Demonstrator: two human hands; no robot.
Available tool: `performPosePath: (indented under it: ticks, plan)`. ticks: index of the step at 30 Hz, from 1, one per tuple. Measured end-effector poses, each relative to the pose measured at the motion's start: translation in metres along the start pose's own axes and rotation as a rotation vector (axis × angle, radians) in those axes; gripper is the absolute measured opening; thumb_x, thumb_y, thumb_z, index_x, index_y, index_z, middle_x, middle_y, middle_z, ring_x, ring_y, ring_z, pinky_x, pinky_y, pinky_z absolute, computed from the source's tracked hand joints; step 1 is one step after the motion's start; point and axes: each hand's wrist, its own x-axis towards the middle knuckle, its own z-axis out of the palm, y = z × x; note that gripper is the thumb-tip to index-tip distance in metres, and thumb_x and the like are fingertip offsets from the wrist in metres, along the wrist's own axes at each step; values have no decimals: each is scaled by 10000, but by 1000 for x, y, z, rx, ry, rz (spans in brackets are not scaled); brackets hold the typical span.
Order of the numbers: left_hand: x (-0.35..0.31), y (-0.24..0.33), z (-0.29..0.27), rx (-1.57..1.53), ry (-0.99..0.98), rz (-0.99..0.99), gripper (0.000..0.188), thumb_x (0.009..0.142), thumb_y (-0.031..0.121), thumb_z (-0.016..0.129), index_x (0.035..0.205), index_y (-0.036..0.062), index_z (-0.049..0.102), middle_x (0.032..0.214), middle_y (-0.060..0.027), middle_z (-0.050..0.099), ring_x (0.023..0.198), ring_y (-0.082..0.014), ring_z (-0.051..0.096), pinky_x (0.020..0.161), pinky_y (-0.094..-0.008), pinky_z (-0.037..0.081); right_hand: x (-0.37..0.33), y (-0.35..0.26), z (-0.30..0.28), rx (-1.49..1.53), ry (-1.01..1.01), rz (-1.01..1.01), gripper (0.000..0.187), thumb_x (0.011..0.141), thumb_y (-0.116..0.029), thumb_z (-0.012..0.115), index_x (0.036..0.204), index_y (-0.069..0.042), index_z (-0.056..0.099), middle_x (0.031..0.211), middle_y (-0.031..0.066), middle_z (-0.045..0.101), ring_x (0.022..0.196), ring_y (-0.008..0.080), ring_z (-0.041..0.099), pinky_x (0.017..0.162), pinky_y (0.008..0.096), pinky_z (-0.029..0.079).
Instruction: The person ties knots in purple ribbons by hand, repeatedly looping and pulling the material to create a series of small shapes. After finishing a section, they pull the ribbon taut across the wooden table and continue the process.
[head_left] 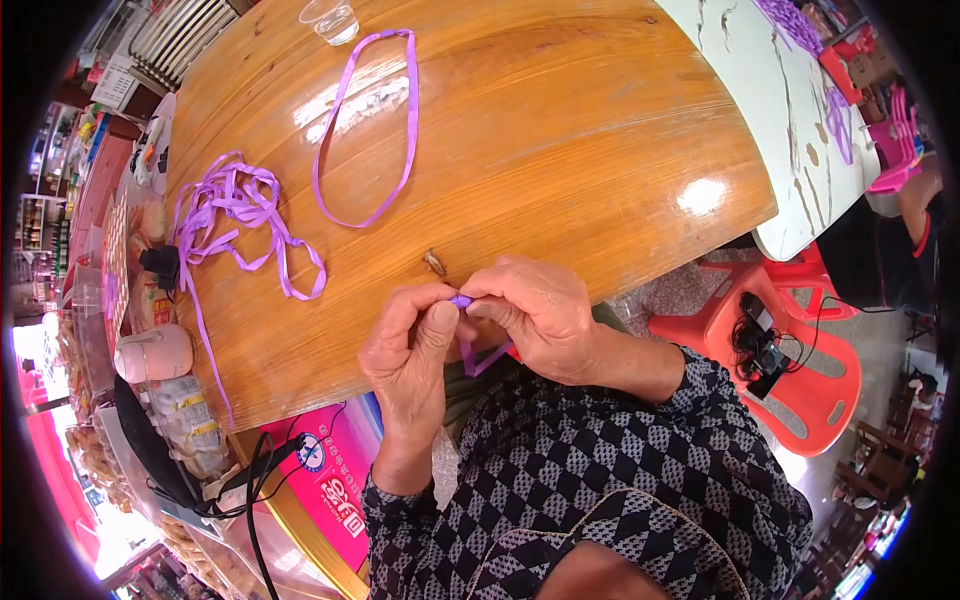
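L hand (408, 352) & R hand (535, 318), fingertips pinched together on narrow purple plastic ribbon strip (462, 300), near edge of round wooden table (560, 130).

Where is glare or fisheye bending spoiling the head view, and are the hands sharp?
Head view: bright glare patches on the wooden table, one near its right edge and one beside the ribbon loop; table edges curve toward the dark rim; left hand and right hand are sharp, pinching the small purple ribbon piece near centre.
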Motion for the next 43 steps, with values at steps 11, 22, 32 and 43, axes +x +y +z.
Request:
performPosePath:
  ticks: [11,22,32,43]
  plan:
    - [-3,7,0,203,31,5,166,851,125,599,796,-32,588,645,-7,499,555,-72,439,484,-200,343,0,3,0,7,-33,-64,108,731,18,625,824,-11,578,675,103,540,567,244,529,486,313,393]
    - [5,3,-1,98,-84,-135,178,847,108,600,736,-25,559,635,22,447,592,-55,391,517,-195,325,8,14,-8,-99,-135,-291,238,567,72,601,788,-9,564,622,104,489,518,289,471,445,350,365]
    - [20,13,-17,-307,-222,-409,169,872,150,569,873,-12,618,659,16,534,556,-26,415,470,-165,288,22,13,-14,562,-312,466,107,803,-28,618,902,2,592,789,30,601,757,68,561,684,213,455]
    - [18,20,-28,-97,-138,-335,196,854,174,610,952,5,597,712,-26,580,608,-76,512,543,-179,414,36,8,-9,-109,-321,-189,141,797,-78,631,935,-54,613,839,55,628,788,222,609,706,307,479]
